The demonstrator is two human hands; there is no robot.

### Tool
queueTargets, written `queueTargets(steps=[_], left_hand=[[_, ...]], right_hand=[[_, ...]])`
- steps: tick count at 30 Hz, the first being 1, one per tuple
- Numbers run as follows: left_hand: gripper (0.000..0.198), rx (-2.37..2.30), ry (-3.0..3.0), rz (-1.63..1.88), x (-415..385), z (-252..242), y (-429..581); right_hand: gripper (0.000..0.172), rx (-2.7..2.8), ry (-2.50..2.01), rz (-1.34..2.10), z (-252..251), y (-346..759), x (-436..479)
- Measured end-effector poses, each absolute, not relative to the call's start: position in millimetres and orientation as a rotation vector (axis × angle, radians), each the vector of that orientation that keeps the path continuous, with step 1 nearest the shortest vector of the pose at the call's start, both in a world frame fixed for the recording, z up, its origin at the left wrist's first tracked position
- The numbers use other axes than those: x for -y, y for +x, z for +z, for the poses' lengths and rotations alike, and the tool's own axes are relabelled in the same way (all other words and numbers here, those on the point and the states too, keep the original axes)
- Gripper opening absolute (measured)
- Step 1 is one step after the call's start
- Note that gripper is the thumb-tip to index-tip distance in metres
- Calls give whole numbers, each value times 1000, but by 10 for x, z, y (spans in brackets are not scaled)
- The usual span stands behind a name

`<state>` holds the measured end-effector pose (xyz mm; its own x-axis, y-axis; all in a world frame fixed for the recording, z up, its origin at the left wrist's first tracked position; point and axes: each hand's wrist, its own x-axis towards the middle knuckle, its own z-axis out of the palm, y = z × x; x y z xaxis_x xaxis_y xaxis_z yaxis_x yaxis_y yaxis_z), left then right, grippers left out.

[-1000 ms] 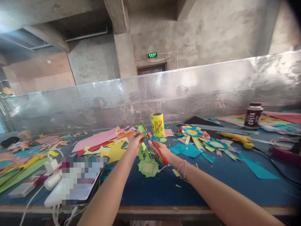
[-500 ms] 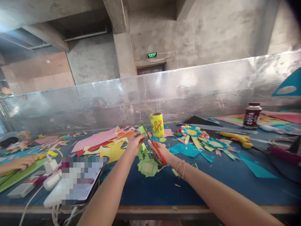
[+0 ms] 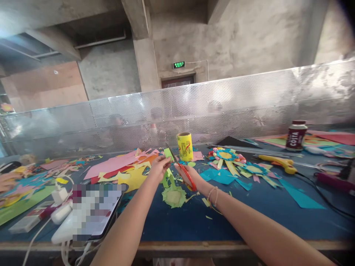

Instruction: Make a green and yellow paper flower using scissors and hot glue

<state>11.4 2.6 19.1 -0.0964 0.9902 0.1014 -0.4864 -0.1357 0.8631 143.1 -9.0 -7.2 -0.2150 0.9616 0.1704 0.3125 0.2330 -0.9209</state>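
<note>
My left hand (image 3: 161, 166) pinches a small piece of light green paper (image 3: 168, 153) just left of the yellow tape roll. Red-handled scissors (image 3: 188, 177) are in my right hand (image 3: 195, 178), their blades pointing up and left beside the green paper. Whether the blades touch the paper I cannot tell. Below both hands a green paper rosette (image 3: 174, 196) with a pale centre lies on the blue table (image 3: 194, 225). Green strips run from it up toward my left hand. The yellow roll (image 3: 185, 147) stands upright beyond my hands.
A phone on a white stand (image 3: 102, 212) with cables lies at front left. Pink paper (image 3: 113, 162) and yellow scraps (image 3: 134, 179) lie left of centre. To the right are finished rosettes (image 3: 227, 155), a yellow glue gun (image 3: 279, 162) and a dark red bottle (image 3: 296, 136). A perforated metal screen (image 3: 244, 99) stands behind.
Another person's hand at the far left has left the view. My hands, the scissors and the green paper have barely moved.
</note>
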Motion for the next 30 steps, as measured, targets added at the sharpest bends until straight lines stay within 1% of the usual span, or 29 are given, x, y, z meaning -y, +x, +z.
queueTargets(steps=[6,10,14,17,20,22,24,27,29,30], left_hand=[[23,-796,932,1475,-41,131,128],[22,-805,945,1461,-59,104,143],[20,-833,936,1464,-63,108,143],[19,-838,946,1455,-58,113,138],[20,-838,927,1490,-56,118,122],[19,-820,926,1512,-58,124,106],[18,-793,930,1533,-60,128,94],[17,-791,927,1538,-64,125,94],[17,-803,959,1505,-64,114,106],[17,-802,988,1479,-62,107,115]], right_hand=[[44,1635,-1012,1179,-128,1457,64],[44,1641,-1030,1151,-115,1464,64],[45,1622,-1157,1046,-98,1455,32],[45,1710,-1217,830,-79,1516,-44],[36,1875,-1368,415,-68,1664,-130],[28,1996,-1505,208,-78,1780,-165],[21,2115,-1571,106,-92,1875,-177],[14,2191,-1557,-11,-79,1935,-168],[10,2140,-1449,-76,-36,1914,-157],[12,2088,-1360,-65,-9,1889,-153]])
